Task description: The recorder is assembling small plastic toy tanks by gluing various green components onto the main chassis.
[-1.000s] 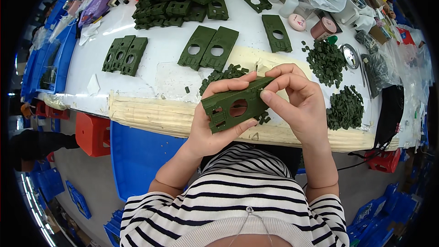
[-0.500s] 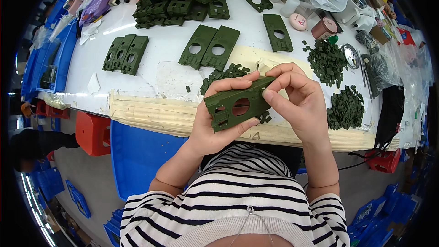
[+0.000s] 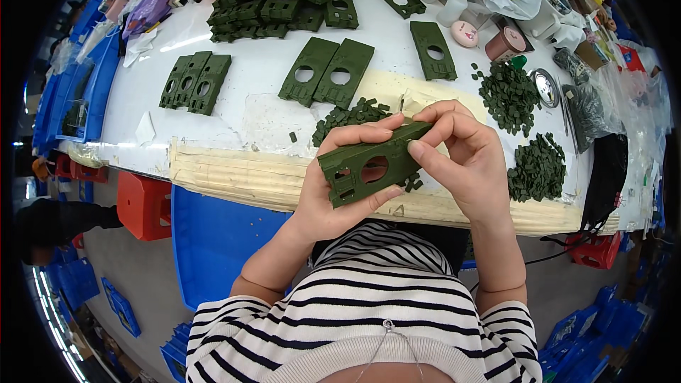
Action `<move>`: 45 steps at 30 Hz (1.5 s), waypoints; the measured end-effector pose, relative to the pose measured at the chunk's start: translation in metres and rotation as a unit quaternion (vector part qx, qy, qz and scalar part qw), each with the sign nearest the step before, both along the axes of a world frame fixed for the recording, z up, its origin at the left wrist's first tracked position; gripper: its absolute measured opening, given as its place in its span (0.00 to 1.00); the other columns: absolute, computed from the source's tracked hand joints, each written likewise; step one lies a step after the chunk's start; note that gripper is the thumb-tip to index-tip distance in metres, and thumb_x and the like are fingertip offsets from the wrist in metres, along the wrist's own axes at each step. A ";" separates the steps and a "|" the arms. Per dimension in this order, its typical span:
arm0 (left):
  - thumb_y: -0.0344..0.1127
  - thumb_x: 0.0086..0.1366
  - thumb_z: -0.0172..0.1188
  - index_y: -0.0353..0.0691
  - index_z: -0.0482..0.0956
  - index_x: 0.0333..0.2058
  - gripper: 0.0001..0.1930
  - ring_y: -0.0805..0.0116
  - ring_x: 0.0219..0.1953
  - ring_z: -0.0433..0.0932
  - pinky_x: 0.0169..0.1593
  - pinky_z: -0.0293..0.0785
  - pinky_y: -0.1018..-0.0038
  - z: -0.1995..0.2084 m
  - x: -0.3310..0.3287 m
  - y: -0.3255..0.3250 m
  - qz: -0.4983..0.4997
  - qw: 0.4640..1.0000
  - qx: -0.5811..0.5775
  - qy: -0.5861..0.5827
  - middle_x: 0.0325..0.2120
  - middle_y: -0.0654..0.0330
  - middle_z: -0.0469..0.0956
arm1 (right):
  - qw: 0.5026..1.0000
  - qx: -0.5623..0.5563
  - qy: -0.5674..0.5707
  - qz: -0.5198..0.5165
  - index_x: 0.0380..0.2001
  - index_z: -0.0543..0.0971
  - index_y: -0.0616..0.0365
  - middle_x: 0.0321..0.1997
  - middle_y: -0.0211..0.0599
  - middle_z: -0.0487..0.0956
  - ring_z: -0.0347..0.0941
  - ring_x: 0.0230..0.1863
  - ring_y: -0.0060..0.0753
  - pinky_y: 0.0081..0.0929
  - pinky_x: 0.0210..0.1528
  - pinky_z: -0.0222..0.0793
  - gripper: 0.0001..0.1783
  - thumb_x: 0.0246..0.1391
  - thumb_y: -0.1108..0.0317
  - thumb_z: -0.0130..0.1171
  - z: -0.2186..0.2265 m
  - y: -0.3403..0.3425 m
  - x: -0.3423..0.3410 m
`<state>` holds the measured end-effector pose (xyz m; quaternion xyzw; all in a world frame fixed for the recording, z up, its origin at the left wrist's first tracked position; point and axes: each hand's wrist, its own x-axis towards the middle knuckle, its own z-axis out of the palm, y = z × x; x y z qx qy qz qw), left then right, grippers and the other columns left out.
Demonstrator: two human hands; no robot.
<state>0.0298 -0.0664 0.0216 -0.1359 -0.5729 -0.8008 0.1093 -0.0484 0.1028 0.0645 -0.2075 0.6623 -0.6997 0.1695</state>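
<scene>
A dark green plastic model tank hull part (image 3: 401,158), with a round hole, is held tilted above the table's near edge. My left hand (image 3: 316,195) closes around it, fingers along the far side and thumb under the near side. At its right end, my right hand (image 3: 464,163) pinches the edge between thumb and fingertips; whether a small piece is also between them is hidden. Just beyond the hull lies a pile of small green pieces (image 3: 347,119), partly covered by my hands. Two similar hull parts (image 3: 312,62) lie side by side farther off.
Three hull parts (image 3: 216,74) lie at left, and a stack (image 3: 273,10) stands at the back. Two piles of small green pieces (image 3: 507,96) are at right, near a pink spool (image 3: 505,44) and squeeze bottles (image 3: 452,7). A red stool (image 3: 142,206) stands below left.
The hull part has tipped very slightly in my hands. Both hands keep their grip, and the rest shifts only a little in view.
</scene>
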 end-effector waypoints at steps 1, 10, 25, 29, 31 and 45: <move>0.19 0.54 0.65 0.34 0.64 0.53 0.29 0.61 0.62 0.65 0.60 0.68 0.69 0.000 0.000 0.000 -0.002 1.000 0.001 0.001 0.59 0.42 0.64 | 1.000 0.001 0.000 0.000 0.25 0.80 0.62 0.43 0.38 0.73 0.68 0.49 0.26 0.26 0.55 0.60 0.04 0.46 0.75 0.66 0.000 0.000 0.000; 0.19 0.55 0.64 0.35 0.63 0.54 0.29 0.59 0.62 0.65 0.60 0.68 0.67 -0.003 0.000 -0.001 -0.017 1.000 0.012 -0.001 0.60 0.42 0.62 | 1.000 0.014 0.020 0.001 0.24 0.79 0.61 0.43 0.38 0.74 0.69 0.48 0.26 0.25 0.55 0.61 0.05 0.47 0.74 0.66 -0.003 0.000 0.001; 0.20 0.53 0.64 0.39 0.57 0.58 0.35 0.52 0.58 0.69 0.56 0.75 0.59 -0.005 0.007 -0.021 -0.028 0.979 0.174 -0.101 0.61 0.40 0.60 | 0.959 0.231 0.153 -0.064 0.28 0.77 0.63 0.27 0.31 0.77 0.71 0.28 0.21 0.19 0.33 0.68 0.03 0.52 0.76 0.62 -0.003 0.048 0.021; 0.21 0.53 0.63 0.38 0.57 0.59 0.36 0.52 0.58 0.69 0.55 0.75 0.58 -0.005 0.007 -0.026 -0.020 0.984 0.144 -0.098 0.61 0.40 0.61 | 0.894 0.330 0.302 -0.028 0.27 0.78 0.58 0.26 0.34 0.76 0.72 0.28 0.36 0.31 0.31 0.69 0.05 0.45 0.74 0.65 -0.018 0.041 0.032; 0.21 0.53 0.63 0.38 0.57 0.59 0.36 0.52 0.58 0.69 0.55 0.75 0.58 -0.003 0.007 -0.025 -0.016 0.984 0.148 -0.101 0.61 0.40 0.61 | 0.878 0.348 0.328 -0.015 0.27 0.78 0.57 0.27 0.33 0.75 0.71 0.31 0.37 0.32 0.34 0.68 0.05 0.45 0.73 0.65 -0.020 0.038 0.031; 0.20 0.55 0.61 0.35 0.55 0.61 0.36 0.53 0.58 0.70 0.55 0.75 0.59 -0.001 0.008 -0.025 -0.012 0.985 0.141 -0.103 0.60 0.40 0.62 | 0.847 0.404 0.333 0.095 0.26 0.75 0.58 0.30 0.35 0.72 0.66 0.38 0.39 0.34 0.44 0.63 0.07 0.45 0.72 0.64 -0.016 0.035 0.017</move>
